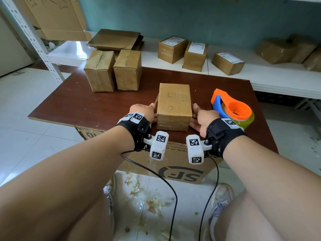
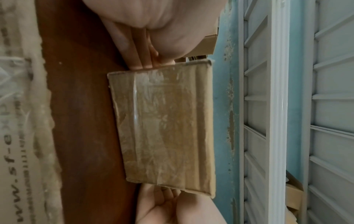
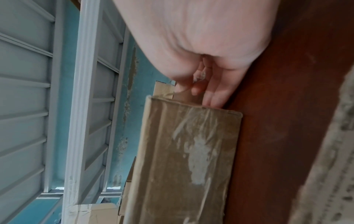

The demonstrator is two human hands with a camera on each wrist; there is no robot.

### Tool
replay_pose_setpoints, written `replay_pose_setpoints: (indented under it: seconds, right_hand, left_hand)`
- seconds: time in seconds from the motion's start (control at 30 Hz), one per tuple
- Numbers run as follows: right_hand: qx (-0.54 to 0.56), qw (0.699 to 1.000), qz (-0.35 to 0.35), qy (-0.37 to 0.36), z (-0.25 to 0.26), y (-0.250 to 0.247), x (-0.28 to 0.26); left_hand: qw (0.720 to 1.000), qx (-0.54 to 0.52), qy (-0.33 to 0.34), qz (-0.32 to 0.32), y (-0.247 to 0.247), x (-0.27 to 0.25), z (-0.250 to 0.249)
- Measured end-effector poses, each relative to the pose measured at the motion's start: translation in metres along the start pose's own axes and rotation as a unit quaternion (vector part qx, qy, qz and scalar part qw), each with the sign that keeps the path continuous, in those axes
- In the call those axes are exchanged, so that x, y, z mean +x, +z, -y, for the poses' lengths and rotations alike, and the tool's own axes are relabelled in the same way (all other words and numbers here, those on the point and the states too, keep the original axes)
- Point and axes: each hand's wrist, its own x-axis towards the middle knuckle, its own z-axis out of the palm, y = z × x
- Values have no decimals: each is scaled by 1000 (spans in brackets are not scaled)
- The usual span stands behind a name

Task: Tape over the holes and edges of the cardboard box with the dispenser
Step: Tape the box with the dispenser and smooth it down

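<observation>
A small cardboard box (image 1: 174, 105) stands on the dark red table (image 1: 86, 105), with small cut holes in its top and clear tape across its near face (image 2: 164, 128). My left hand (image 1: 152, 115) lies flat against the box's left side, its straight fingers (image 2: 141, 60) touching the side edge. My right hand (image 1: 193, 117) presses the right side, thumb up and fingers (image 3: 214, 97) along the wall. A loose brown strip sticks out beside each hand. The orange and blue tape dispenser (image 1: 232, 108) lies on the table just right of my right hand, untouched.
Two taped boxes (image 1: 99, 70) (image 1: 127, 69) stand at the table's back left. Labelled parcels (image 1: 172, 49) and flattened cardboard (image 1: 114, 39) sit on the white shelf behind. A large printed carton (image 1: 173, 164) is under the table edge; tape scraps (image 1: 147, 197) litter the floor.
</observation>
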Motion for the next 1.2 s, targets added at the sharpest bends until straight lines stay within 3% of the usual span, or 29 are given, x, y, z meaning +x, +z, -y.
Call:
replay_pose_setpoints:
  seconds: [0.1, 0.13, 0.17, 0.23, 0.27, 0.3, 0.4, 0.47, 0.8, 1.2]
  right_hand:
    - [42, 999, -21, 18, 2, -1, -7]
    - [58, 998, -29, 18, 0, -3, -8]
    - [61, 997, -35, 11, -4, -5, -8]
    - [67, 998, -13, 7, -15, -4, -5]
    - [80, 997, -13, 10, -17, -4, -8]
    - [84, 996, -26, 3, -18, -2, -10]
    - [106, 990, -88, -27, -14, 6, -14]
    - [113, 988, -93, -41, -7, 8, -22]
    - [167, 983, -30, -70, 9, 1, -55]
    - [181, 974, 42, -128, 17, -2, -65]
  left_hand:
    - [1000, 5, 18, 2, 3, 4, 10]
    - [1000, -24, 7, 4, 6, 5, 10]
    - [993, -120, -1, -10, 8, 1, 10]
    - [910, -398, -82, -86, 7, 0, -2]
    - [895, -420, -108, -98, 8, -6, -6]
    - [910, -391, -82, -110, 10, -5, -6]
    - [914, -387, -63, -107, 7, -7, -7]
    - [907, -402, -54, -116, 5, -5, -6]
    - [895, -395, 103, -182, 5, -8, -5]
    - [864, -423, 181, -202, -5, -15, -6]
